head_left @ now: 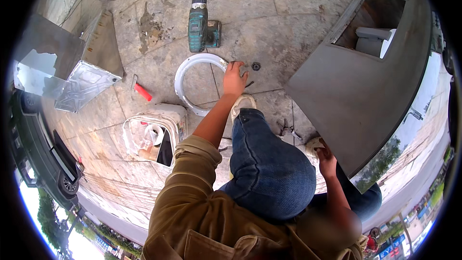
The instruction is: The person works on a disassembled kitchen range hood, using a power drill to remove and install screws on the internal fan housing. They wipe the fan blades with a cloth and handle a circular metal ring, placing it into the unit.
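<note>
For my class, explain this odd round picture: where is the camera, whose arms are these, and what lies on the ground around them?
The camera sits on a person's head and looks down through a very wide lens, so straight edges bend near the rim. The arms and the blue-trousered knees are the wearer's own.

The left hand reaches forward to the paving, its fingers at the edge of a white ring lying flat; whether it has a grip on something small there is unclear. A small dark washer lies just beyond. The right hand rests low, by a large grey panel with a square opening.

Also on the paving: a green cordless drill, a red-handled tool, a white housing and a shiny metal box.
</note>
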{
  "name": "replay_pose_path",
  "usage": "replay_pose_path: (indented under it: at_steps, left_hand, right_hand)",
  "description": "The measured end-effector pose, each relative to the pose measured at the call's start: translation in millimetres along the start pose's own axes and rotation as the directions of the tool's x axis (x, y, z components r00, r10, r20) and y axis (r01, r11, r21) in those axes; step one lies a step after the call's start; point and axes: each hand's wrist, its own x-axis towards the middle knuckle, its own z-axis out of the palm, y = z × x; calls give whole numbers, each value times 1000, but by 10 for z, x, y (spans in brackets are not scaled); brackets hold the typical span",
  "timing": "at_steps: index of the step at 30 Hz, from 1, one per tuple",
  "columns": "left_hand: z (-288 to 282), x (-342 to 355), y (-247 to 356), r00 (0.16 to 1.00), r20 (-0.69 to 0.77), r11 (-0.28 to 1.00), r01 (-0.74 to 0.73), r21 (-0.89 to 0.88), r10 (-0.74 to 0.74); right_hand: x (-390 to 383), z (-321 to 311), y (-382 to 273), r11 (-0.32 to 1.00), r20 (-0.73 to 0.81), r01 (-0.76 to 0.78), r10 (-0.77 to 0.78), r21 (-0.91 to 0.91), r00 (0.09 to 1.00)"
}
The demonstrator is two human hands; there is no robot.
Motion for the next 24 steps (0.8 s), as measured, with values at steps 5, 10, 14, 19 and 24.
replay_pose_path:
  at_steps: [5,10,14,19,24]
  left_hand:
    - [423,199,56,907,319,838,-388,384,275]
    - [348,280,18,948,311,994,90,-60,-67]
    - [-256,266,421,766,603,22,623,-782,-223]
    - [-1074,9,1129,768,615,-204,641,-740,181]
    - [-1716,-76,1816,779,610,42,612,-790,144]
  right_hand:
    - [-22,-154,-321,948,31,44,-36,-315,999]
    - [-116,-383,-190,535,60,436,-580,-723,812]
    - [-92,-467,45,346,181,404,-525,-847,831]
    - [-88,-375,-293,813,-112,372,-464,-448,879]
    - [-290,-399,-1156,948,-88,312,-306,68,948]
